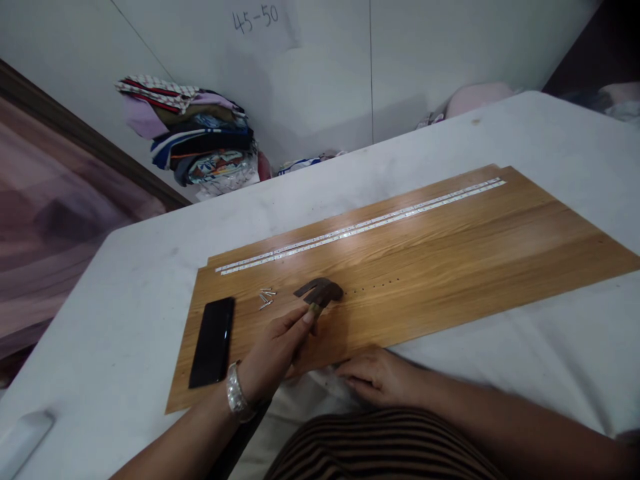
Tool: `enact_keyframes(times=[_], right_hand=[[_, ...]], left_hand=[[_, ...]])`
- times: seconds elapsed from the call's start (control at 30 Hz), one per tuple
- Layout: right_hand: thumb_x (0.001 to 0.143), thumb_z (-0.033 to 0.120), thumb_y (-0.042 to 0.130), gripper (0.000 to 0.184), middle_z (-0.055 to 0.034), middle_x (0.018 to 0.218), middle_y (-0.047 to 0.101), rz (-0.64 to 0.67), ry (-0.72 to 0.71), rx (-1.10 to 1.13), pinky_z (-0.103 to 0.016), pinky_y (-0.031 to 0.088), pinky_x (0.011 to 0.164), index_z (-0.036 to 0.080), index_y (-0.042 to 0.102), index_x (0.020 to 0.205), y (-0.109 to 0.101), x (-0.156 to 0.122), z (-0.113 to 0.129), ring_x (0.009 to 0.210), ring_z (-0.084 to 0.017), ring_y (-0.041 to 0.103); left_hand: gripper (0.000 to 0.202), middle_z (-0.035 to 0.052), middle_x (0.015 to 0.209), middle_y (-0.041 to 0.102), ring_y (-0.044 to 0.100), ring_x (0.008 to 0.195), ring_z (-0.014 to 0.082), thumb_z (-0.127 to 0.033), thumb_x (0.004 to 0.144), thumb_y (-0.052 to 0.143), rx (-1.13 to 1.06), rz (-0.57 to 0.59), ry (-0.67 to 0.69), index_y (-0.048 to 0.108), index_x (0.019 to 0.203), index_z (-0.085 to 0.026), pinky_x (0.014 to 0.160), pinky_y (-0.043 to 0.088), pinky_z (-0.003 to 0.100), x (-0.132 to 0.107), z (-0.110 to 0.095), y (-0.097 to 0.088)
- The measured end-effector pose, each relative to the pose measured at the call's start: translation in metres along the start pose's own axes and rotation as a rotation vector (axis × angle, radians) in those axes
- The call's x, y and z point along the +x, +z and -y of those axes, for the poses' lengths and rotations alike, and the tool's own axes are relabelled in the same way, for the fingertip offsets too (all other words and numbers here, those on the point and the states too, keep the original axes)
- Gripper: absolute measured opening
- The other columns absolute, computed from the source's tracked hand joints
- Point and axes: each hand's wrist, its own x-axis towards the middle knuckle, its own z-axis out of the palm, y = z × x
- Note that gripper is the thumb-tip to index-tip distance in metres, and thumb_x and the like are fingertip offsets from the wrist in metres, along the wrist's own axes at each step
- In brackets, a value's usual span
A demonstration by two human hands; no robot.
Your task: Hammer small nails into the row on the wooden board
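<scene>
My left hand (277,347), with a shiny bracelet at its wrist, is closed round the handle of a claw hammer (325,291). The dark hammer head is over the wooden board (450,247), at the left end of a row of small dark dots (373,287). Whether these are holes or nail heads is too small to tell. Several silver nails (267,298) lie loose on the board left of the hammer. At the board's near edge rests my right hand (377,377), fingers loosely bent and slightly apart, with nothing visible in it.
A black phone (213,343) lies on the board's left end. Two pale marked strips (360,228) run along its far side. The board is on a white-covered table (135,280). Folded clothes (200,133) are stacked beyond it by the wall. A white object (27,433) is at the lower left.
</scene>
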Motion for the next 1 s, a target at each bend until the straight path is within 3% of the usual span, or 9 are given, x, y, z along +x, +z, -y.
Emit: enact_keyframes(times=[0.33, 0.5, 1.0], right_hand=[[0.088, 0.015, 0.045, 0.028, -0.0058, 0.097, 0.071, -0.004, -0.011, 0.027, -0.024, 0.047, 0.073, 0.018, 0.064, 0.110, 0.0034, -0.0025, -0.0043, 0.086, -0.015, 0.064], [0.088, 0.016, 0.045, 0.026, -0.0063, 0.092, 0.071, 0.005, -0.003, 0.040, -0.025, 0.047, 0.073, 0.016, 0.066, 0.103, 0.0012, -0.0009, -0.0022, 0.084, -0.016, 0.064], [0.089, 0.016, 0.044, 0.028, -0.0072, 0.097, 0.071, 0.008, 0.002, 0.047, -0.026, 0.047, 0.078, 0.017, 0.065, 0.108, 0.0018, -0.0015, -0.0023, 0.090, -0.016, 0.064]], left_hand=[[0.045, -0.0061, 0.049, 0.035, 0.032, 0.042, 0.0080, -0.061, 0.082, 0.046, -0.024, -0.001, -0.002, 0.056, 0.075, -0.019, 0.040, 0.025, 0.019, -0.0022, -0.0067, 0.0029], [0.043, -0.0062, 0.048, 0.035, 0.033, 0.042, 0.0080, -0.060, 0.083, 0.046, -0.010, 0.006, 0.002, 0.057, 0.076, -0.019, 0.040, 0.024, 0.019, -0.0008, -0.0037, 0.0015], [0.043, -0.0052, 0.049, 0.037, 0.033, 0.043, 0.0088, -0.060, 0.082, 0.046, -0.025, 0.011, 0.001, 0.057, 0.075, -0.019, 0.039, 0.024, 0.020, -0.0007, -0.0044, 0.0018]])
